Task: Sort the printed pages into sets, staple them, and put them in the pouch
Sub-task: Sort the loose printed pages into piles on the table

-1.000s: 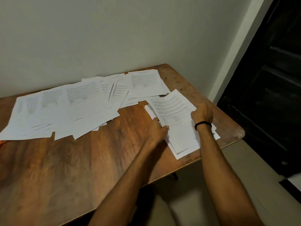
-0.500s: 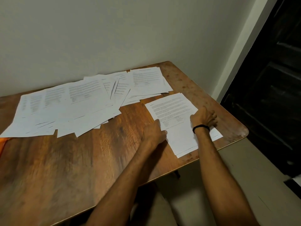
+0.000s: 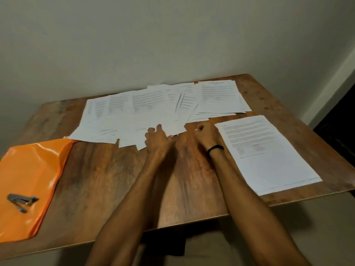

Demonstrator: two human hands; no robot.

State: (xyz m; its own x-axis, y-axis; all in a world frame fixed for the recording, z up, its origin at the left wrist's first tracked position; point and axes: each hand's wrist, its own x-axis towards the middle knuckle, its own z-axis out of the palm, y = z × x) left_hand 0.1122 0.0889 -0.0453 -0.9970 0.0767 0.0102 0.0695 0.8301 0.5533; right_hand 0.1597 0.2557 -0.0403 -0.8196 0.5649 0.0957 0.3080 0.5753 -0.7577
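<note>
Loose printed pages (image 3: 153, 112) lie fanned and overlapping along the far edge of the wooden table (image 3: 115, 189), against the wall. A squared stack of pages (image 3: 269, 150) lies apart from them by the right edge, printed side up. The orange pouch (image 3: 32, 169) lies flat at the left edge, with the metal stapler (image 3: 21, 201) on its near part. The left grip (image 3: 157, 139) is spread, its fingers resting on the near edge of the loose pages. The right grip (image 3: 205, 135), with a black band (image 3: 216, 148) on its wrist, is over bare wood between the two lots of paper, fingers curled in and holding nothing, though it is blurred.
</note>
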